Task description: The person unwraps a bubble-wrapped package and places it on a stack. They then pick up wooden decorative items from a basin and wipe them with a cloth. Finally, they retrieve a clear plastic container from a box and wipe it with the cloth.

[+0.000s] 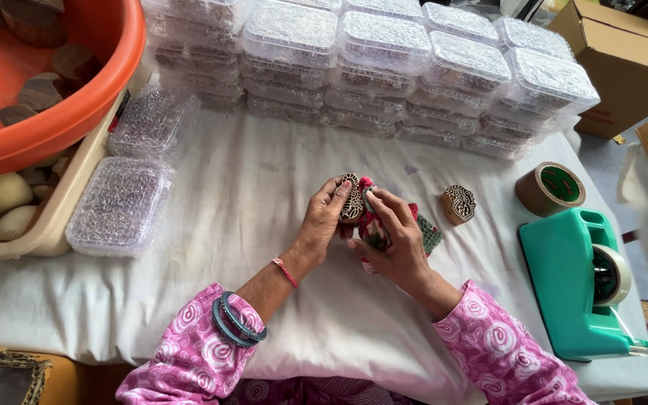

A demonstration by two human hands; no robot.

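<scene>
Head view: left hand (329, 214) gripping carved wooden block (351, 199), half hidden by fingers; right hand (391, 236) pinching patterned cloth (423, 232) against it, above white sheet (249, 195). Cloth mostly covered, block's carving hard to read.

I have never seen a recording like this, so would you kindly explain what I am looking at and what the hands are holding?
There is no machine here: one camera worn on a person's head looks down at their own two bare hands over a table covered with a white cloth. The left hand holds a carved wooden block. The right hand presses a red and green patterned cloth against it. A second carved block lies just to the right. Behind stand stacked clear plastic boxes. An orange tub sits at far left; a brown tape roll and a green tape dispenser are at right.
</scene>
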